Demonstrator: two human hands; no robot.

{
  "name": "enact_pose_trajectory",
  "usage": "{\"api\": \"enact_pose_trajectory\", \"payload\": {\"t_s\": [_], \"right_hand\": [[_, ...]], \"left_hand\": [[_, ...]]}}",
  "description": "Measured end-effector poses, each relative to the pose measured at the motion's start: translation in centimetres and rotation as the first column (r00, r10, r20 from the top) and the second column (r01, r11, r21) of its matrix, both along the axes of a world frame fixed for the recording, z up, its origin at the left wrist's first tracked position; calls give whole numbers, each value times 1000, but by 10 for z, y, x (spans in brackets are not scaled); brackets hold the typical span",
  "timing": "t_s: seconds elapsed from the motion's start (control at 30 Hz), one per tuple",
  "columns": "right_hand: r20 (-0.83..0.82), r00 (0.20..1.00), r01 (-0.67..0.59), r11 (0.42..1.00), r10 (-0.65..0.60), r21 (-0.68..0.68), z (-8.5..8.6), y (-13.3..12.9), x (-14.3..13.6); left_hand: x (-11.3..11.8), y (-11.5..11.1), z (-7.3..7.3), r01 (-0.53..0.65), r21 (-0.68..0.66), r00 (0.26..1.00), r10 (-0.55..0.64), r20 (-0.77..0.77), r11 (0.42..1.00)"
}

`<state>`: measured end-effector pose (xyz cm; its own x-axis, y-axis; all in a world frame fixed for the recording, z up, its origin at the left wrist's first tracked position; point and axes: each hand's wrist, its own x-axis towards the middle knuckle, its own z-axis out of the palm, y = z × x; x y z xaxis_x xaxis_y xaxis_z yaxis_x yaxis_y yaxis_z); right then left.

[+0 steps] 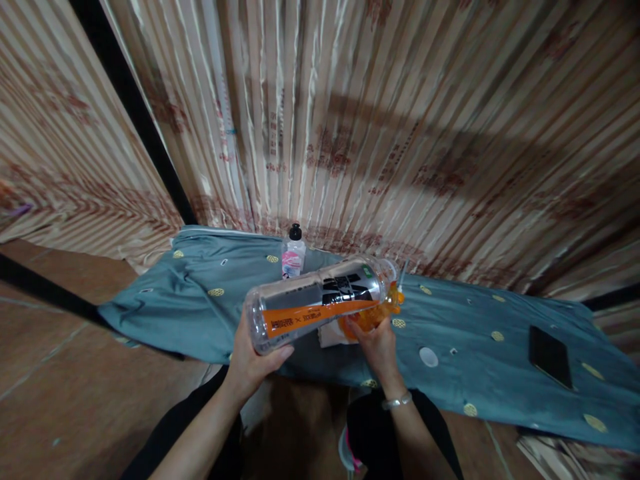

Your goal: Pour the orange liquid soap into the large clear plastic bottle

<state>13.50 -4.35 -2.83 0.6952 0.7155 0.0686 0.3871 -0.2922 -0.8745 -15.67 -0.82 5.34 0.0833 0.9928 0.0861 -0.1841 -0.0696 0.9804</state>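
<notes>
A large clear plastic bottle [320,300] with an orange and black label lies tilted across the middle, its mouth toward the right. My left hand [255,353] is closed around its bottom end. Below the bottle's neck, my right hand [375,340] grips a small orange container [367,320], partly covered by the bottle. The bottle's mouth is near the container's top; whether they touch is unclear. Something white, like cloth or paper [335,335], shows behind the orange container. A small clear bottle with a black cap and pink label [293,253] stands just behind the large bottle.
A narrow surface covered in teal patterned cloth [190,293] runs across the view. On its right part are a round white disc [429,357] and a dark phone-like slab [550,357]. Striped curtains [350,133] hang behind, and black poles [135,107] stand at the left.
</notes>
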Motion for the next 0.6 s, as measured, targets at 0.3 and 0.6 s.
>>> {"api": "enact_pose_trajectory", "payload": {"t_s": [0.3, 0.6], "right_hand": [[2, 1000, 10, 1000, -10, -14, 0, 0, 2], [17, 1000, -2, 1000, 3, -14, -5, 0, 4]], "left_hand": [[2, 1, 0, -17, 17, 1000, 17, 13, 1000], [5, 3, -1, -10, -6, 1000, 10, 18, 1000]]}}
